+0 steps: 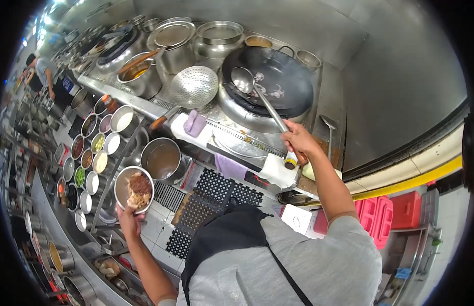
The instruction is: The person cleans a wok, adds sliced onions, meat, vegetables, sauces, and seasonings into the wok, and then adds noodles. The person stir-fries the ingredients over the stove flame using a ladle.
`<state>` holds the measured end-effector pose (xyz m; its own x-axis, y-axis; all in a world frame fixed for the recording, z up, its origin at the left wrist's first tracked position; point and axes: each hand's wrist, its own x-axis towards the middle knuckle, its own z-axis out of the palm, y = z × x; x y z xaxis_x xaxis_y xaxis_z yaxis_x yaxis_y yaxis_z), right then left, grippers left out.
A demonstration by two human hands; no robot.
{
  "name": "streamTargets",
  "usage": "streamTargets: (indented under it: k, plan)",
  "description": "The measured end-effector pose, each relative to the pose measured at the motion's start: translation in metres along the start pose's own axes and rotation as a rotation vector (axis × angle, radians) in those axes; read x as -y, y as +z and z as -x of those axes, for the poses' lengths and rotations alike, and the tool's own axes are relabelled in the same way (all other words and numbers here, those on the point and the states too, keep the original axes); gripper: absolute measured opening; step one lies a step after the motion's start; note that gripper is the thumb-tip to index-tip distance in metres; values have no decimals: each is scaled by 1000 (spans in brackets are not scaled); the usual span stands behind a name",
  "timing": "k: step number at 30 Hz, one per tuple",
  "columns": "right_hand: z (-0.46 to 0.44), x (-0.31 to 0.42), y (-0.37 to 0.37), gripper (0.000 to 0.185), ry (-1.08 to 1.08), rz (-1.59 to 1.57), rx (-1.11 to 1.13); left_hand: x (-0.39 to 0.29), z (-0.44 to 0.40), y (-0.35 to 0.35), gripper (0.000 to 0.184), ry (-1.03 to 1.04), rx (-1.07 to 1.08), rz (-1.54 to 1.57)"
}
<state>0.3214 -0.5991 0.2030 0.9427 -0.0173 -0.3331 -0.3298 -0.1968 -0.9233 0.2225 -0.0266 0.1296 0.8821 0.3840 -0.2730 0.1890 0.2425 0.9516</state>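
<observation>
At the left we see round containers (131, 127) set in close rows, their smooth rims circling glossy dark sauces, pale pastes and chopped green bits. Next comes the person's left hand (129, 220), its fingers closed on the near side of a smooth, round bowl (122, 187); inside we make out a crumbly reddish-brown heap beside paler, lumpy food. Just beyond the bowl stands a deep metal pot (183, 171) of cloudy brownish liquid.

Further along, we find a shallow, round strainer (194, 86) of perforated metal, its wooden handle reaching over the front edge of the stainless-steel worktop (326, 99). Near that handle sits a crumpled purple cloth (195, 124), and below, on the floor, lies a black mat (212, 184) full of small holes.

A wide, dark wok (293, 69) rests on a rounded steel ring, with a few pale, curled pieces (276, 94) on its surface. Over its left part we see the rounded metal head of a long ladle (242, 80); the right hand (300, 141) grips its handle, fingers wrapped around it.
</observation>
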Motion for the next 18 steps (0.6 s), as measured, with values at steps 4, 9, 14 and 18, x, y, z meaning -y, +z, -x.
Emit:
streamTargets:
  k: [4, 9, 14, 18]
  plan:
    - [-33, -21, -27, 59, 7, 313, -208, -2, -33, 75, 55, -25, 147, -16]
    - [-74, -118, -70, 53, -620, 861, -718, -27, -49, 161, 57, -16, 236, -15]
    - [-12, -28, -56, 60, 1, 139, -370, -60, -92, 244, 58, 55, 439, -206]
    - [-7, -33, -49, 62, -51, -127, -426, -74, -136, 334, 43, 217, 557, -252]
